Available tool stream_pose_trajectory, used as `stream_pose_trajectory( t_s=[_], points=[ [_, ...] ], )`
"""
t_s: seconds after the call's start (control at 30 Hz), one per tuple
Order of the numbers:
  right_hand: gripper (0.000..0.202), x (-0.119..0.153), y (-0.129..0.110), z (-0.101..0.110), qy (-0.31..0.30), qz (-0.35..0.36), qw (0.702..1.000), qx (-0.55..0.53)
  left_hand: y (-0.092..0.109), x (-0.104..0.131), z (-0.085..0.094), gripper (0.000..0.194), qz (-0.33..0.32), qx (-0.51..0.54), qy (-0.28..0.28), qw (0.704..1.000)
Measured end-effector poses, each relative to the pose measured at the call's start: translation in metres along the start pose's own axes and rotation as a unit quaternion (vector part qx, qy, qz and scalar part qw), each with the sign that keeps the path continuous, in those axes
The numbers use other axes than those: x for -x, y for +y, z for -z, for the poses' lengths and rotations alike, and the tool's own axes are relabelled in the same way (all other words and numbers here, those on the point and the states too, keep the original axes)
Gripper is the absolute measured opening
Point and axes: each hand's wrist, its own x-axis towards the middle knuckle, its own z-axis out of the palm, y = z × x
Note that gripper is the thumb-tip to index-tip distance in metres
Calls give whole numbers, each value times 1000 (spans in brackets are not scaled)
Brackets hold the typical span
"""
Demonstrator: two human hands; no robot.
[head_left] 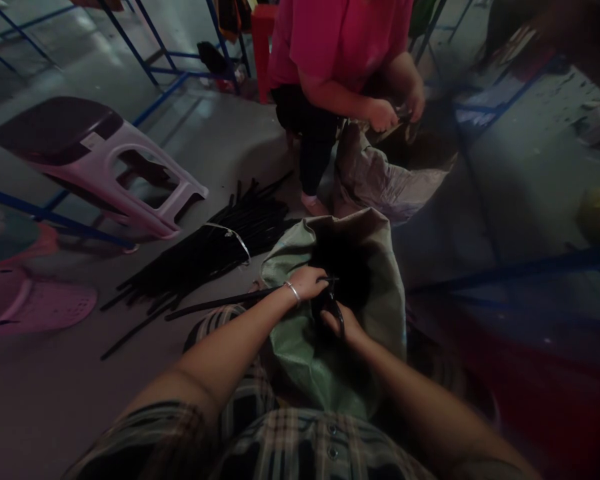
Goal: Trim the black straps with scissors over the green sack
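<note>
My left hand (307, 283), with a bracelet at the wrist, is closed around a long black strip (220, 303) that trails out to the left. In my right hand (341, 321) are black-handled scissors (336, 310), held at the end of the strip just past my left fingers. Both hands are over the mouth of a green woven sack (300, 353). Its inside is dark, and I cannot make out single pieces there. A bundle of similar black strips (195, 260), tied with a pale band, lies on the floor to the left.
A person in a pink shirt (345, 47) works over another sack (380, 177) ahead. A stool (60, 130) with a dark seat stands at the left, near a pink plastic basket (35, 303). Blue metal frames (175, 100) stand around the floor.
</note>
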Motion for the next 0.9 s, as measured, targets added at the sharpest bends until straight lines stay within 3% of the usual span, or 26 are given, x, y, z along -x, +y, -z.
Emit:
stream_pose_trajectory(
  t_s=[0.33,0.9],
  points=[
    [33,-2,2,-2,29,-40,999,-16,3,0,0,27,-8,9,-1,1000],
    [29,-2,15,-12,20,-50,992,-115,12,4,6,28,11,-1,-9,1000]
  ],
)
